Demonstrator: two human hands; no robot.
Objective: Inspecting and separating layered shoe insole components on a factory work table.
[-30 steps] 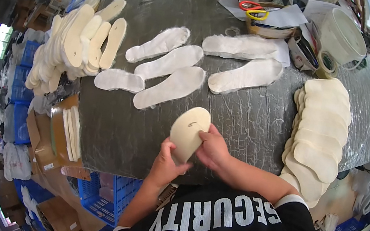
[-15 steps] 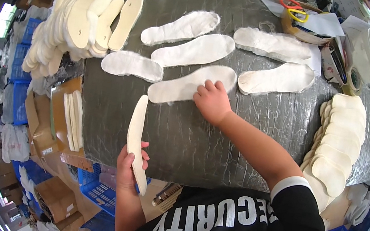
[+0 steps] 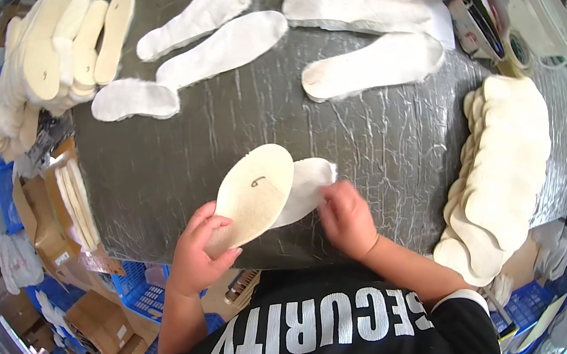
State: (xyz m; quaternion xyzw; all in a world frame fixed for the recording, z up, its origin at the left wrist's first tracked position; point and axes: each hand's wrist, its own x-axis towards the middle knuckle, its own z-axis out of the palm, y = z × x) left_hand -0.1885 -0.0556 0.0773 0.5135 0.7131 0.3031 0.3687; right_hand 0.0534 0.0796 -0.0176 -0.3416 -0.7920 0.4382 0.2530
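My left hand [image 3: 199,257] is closed around the lower end of a cream insole [image 3: 255,187], thumb on the near side and fingers behind. The insole is tilted up, and its broad face bears a small handwritten mark. Partly behind it is a white fleecy insole [image 3: 306,190]. My right hand [image 3: 350,223] pinches that one at its right edge, fingers curled; the rest of its length is hidden. Farther off on the dark table lie several more white fleecy insoles [image 3: 226,48], some touching at their ends or sides.
A large heap of cream insoles [image 3: 43,55] sits at the left, and an overlapping stack of them [image 3: 509,164] at the right. A translucent tub [image 3: 541,29] and a tape roll [image 3: 515,53] stand at the back right. Cardboard boxes [image 3: 98,326] and a blue crate [image 3: 145,293] are below the table edge.
My right hand has drawn a white insole off the table toward me, beside the cream one. My left hand has turned the cream insole from edge-on to face-on. The view has shifted.
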